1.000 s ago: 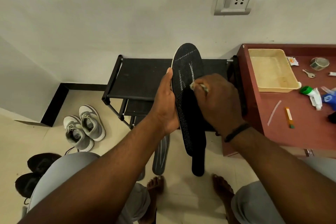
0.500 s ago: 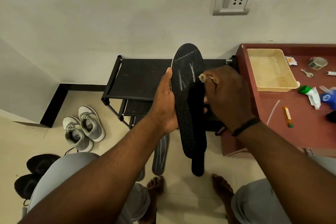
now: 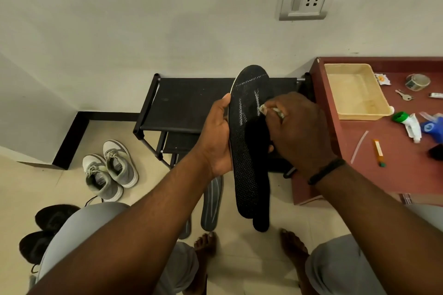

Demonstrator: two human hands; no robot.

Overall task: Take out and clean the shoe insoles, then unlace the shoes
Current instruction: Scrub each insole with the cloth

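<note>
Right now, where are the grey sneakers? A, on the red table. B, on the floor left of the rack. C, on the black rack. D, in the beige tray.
B: the grey sneakers sit side by side on the floor, left of the black rack.

insole (image 3: 244,151): matt black mesh cloth (dotted) | table (image 3: 383,175): smooth reddish wood

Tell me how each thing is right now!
Black insole: upright, held in the left hand.
Right hand: pressing a small wipe on that insole.
Grey insoles: lying on the floor.
Grey shoes: laced, on the floor.
Black shoes: on the floor.
Tray: empty.
Tube: capped, lying down.
</note>
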